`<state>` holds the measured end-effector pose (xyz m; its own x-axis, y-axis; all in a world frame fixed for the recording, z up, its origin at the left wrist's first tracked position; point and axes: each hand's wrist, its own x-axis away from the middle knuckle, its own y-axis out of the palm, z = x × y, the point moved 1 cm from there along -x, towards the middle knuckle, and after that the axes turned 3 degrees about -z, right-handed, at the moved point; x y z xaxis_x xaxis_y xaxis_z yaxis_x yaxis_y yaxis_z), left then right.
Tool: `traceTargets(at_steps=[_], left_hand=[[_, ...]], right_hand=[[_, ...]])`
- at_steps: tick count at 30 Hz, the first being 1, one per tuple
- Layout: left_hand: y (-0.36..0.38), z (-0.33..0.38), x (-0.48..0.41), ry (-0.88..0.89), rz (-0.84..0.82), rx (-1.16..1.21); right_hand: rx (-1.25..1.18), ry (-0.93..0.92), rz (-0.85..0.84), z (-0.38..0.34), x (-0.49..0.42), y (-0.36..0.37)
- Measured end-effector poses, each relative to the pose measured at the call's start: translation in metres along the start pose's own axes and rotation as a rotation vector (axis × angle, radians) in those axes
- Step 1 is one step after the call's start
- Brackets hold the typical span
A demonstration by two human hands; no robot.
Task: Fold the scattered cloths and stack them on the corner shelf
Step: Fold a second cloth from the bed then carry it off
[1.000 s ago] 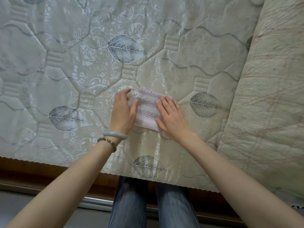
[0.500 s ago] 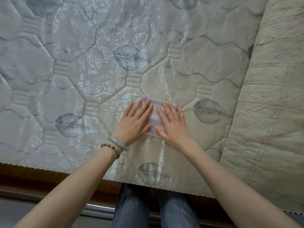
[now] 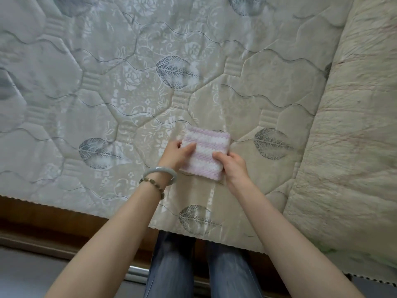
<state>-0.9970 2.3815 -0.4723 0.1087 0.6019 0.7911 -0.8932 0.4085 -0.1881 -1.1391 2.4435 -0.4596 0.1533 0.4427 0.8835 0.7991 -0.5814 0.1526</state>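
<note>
A small pink-and-white striped cloth [image 3: 207, 151], folded into a thick square, lies on the quilted mattress [image 3: 129, 82] near its front edge. My left hand [image 3: 177, 154] pinches the cloth's left edge, thumb on top and fingers curled underneath. My right hand [image 3: 233, 166] grips the near right corner, fingers curled round the edge. The corner shelf is out of view.
A beige folded quilt [image 3: 354, 136] covers the right side of the bed. The brown wooden bed frame [image 3: 43, 216] runs along the front, with grey floor below. My legs in blue jeans [image 3: 202, 267] stand against the bed edge.
Both hands were pressing flat on the folded cloth; now their fingers have curled round its left and right edges. The view has tilted slightly.
</note>
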Motion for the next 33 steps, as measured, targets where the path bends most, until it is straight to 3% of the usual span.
traceTargets(at_steps=[4,9,15,24,33], left_hand=[[-0.016,0.004,0.027,0.051,-0.022,0.138],[-0.046,0.029,0.082,0.162,0.067,0.187],[-0.107,0.06,0.166,0.258,0.159,0.339],[-0.231,0.073,0.324,0.412,0.537,0.561],[-0.389,0.019,0.463,0.556,0.944,0.514]], right_hand=[[-0.025,-0.032,-0.089,-0.018,0.019,0.011],[0.211,-0.175,-0.216,-0.046,0.066,0.04],[0.366,-0.225,-0.368,-0.077,0.146,0.098],[0.552,-0.285,-0.736,-0.081,0.286,0.239],[0.708,-0.238,-1.101,0.003,0.402,0.407]])
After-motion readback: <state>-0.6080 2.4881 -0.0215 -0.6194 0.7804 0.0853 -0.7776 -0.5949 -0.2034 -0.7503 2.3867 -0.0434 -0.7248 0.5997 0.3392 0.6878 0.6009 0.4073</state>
